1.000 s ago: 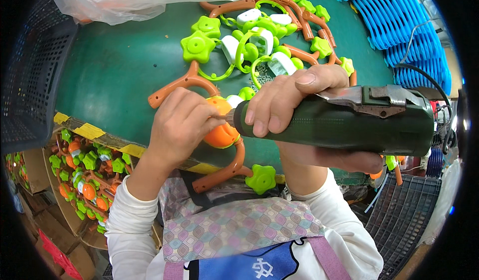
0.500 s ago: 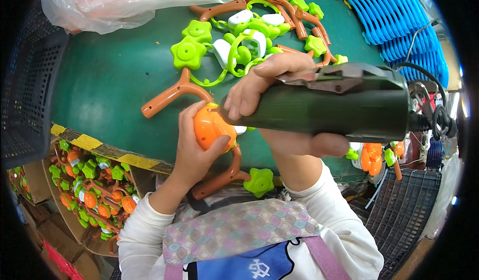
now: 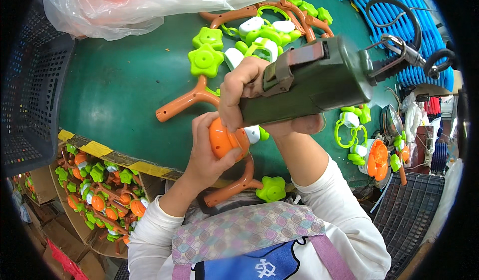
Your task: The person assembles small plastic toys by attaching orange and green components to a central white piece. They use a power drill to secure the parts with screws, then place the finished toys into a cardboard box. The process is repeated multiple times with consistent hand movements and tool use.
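Note:
My left hand [image 3: 203, 152] is closed round an orange rounded plastic part [image 3: 224, 139], close to the table's front edge. Brown branch-shaped plastic pieces stick out from it: the lower branch [image 3: 239, 184] ends in a green star-shaped knob [image 3: 272, 188], while the upper branch [image 3: 178, 104] carries another star knob [image 3: 205, 61]. My right hand [image 3: 243, 91] grips a dark green electric screwdriver [image 3: 309, 84], held slantwise over the orange part. Fingers and the tool's body hide its tip, so contact with the part cannot be made out.
Brown branches and green-and-white parts [image 3: 249, 45] are heaped at the back. A clear plastic bag [image 3: 124, 5] lies behind. Blue racks [image 3: 394, 25] stand far right, a grey crate [image 3: 30, 90] left. Below left, a carton holds assembled toys [image 3: 100, 195]. A cable [image 3: 419, 30] trails from the screwdriver.
The screwdriver's rear end has swung up and away, so it now slants. Small green, white and orange parts at right have come into fuller view. My left hand keeps holding the orange part.

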Demonstrator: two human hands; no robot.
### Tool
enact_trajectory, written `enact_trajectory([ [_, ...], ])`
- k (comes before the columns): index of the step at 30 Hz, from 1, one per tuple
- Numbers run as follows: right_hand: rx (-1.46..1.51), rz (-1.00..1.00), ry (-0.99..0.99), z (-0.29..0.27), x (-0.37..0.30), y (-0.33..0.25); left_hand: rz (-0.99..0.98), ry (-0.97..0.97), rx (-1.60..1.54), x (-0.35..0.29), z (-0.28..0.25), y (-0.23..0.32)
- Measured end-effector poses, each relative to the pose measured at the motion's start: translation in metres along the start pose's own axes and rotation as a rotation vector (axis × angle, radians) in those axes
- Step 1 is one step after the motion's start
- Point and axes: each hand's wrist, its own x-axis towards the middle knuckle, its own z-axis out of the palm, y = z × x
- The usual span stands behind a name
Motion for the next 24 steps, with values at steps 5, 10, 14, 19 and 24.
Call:
enact_trajectory([
  [5, -0.209, -0.143, 0.268, 0.02, -0.014, 0.005, 0.02, 0.071, 0.031, 0.0, 0.004, 0.002],
  [10, -0.219, -0.595, 0.2, 0.011, -0.047, -0.027, 0.088, 0.127, 0.129, -0.004, 0.01, 0.002],
  [14, -0.293, -0.56, 0.542, -0.02, -0.113, -0.063, 0.118, 0.106, 0.151, -0.004, 0.004, 0.006],
  [19, -0.467, -0.245, 0.948, -0.086, -0.221, -0.057, 0.148, 0.265, 0.137, -0.02, -0.014, 0.017],
  [24, -0.613, -0.584, 1.587, -0.111, -0.239, -0.048, 0.083, 0.79, 0.298, -0.058, -0.1, 0.01],
])
